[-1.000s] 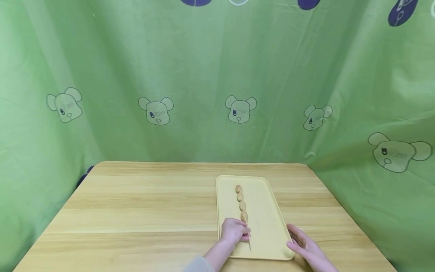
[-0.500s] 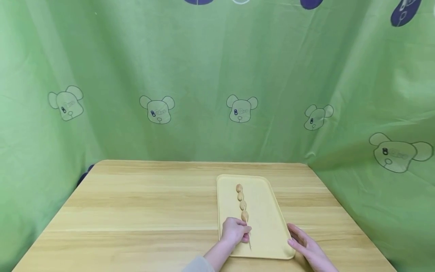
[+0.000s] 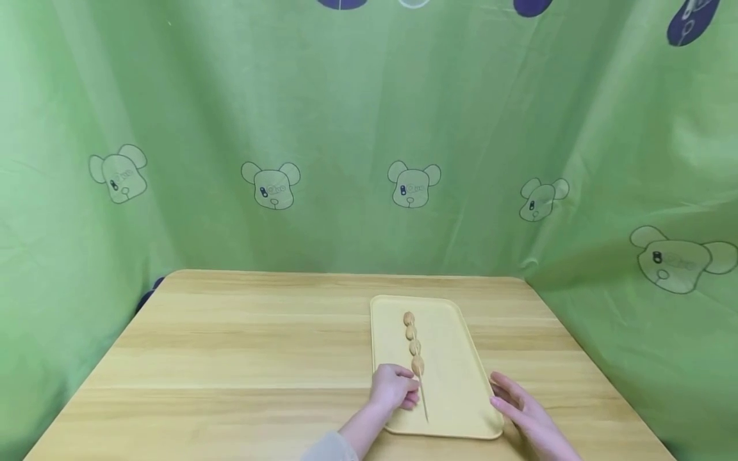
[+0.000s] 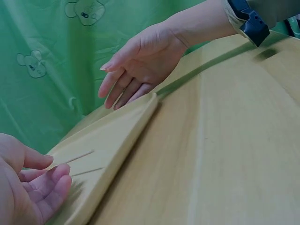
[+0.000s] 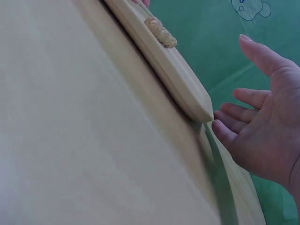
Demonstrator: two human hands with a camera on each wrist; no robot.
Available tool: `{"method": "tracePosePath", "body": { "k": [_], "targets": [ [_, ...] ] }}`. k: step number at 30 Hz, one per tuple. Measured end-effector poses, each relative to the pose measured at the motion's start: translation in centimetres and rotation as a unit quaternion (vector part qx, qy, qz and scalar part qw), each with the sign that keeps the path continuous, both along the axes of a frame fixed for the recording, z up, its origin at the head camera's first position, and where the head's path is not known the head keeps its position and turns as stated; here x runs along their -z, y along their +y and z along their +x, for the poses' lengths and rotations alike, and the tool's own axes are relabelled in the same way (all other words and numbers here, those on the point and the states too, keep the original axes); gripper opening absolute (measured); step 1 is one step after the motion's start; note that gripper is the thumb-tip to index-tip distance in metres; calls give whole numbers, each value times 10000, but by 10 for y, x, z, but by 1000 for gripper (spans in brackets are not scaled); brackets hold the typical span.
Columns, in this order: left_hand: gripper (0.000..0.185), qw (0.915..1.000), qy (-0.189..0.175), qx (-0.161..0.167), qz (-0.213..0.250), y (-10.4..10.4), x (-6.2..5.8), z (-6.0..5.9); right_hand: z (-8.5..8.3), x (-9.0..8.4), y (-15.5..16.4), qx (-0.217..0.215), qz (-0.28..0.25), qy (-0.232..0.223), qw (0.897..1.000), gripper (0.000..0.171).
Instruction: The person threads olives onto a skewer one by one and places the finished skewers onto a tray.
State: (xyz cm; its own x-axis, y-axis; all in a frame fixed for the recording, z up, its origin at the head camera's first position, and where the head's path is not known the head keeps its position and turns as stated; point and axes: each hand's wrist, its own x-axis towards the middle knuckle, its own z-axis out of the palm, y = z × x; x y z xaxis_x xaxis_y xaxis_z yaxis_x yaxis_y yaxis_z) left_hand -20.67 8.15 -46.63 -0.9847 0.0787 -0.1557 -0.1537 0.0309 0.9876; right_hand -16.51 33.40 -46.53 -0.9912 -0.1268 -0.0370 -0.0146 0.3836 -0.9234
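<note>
Lying lengthwise on the yellow tray (image 3: 455, 371), the skewer (image 3: 416, 355) carries four brown balls along its far part, its bare stick pointing back toward the person. A second ago the left hand (image 3: 393, 388) had its fingers closed around that stick; now they have let go and drawn slightly to the left, so the stick lies free just beside the fingertips. In the left wrist view the fingers (image 4: 49, 185) are loosely bent with nothing between them, and the thin stick (image 4: 70, 159) shows just past them on the tray (image 4: 117, 136).

The right hand (image 3: 516, 403) has hardly moved: it stays beside the tray's right near edge, palm turned inward, fingers straight and spread, holding nothing. The right wrist view shows its fingertips (image 5: 222, 131) just short of the tray's corner (image 5: 199, 105); whether they touch cannot be told.

Beyond the hands, the tray sits on the right half of a pale wooden table (image 3: 230, 358). A green cloth (image 3: 346, 128) printed with bear heads hangs behind and to both sides.
</note>
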Motion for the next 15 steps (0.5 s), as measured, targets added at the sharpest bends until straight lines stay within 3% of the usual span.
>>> {"method": "tracePosePath", "body": {
  "k": [8, 15],
  "targets": [
    [16, 10000, 68, 55, 42, -28, -7, -10, -15, -13, -7, 355, 940, 53, 9949, 59],
    [23, 9993, 181, 148, 293, -71, -13, -20, -29, -25, -20, 468, 883, 166, 9949, 61]
  ]
}}
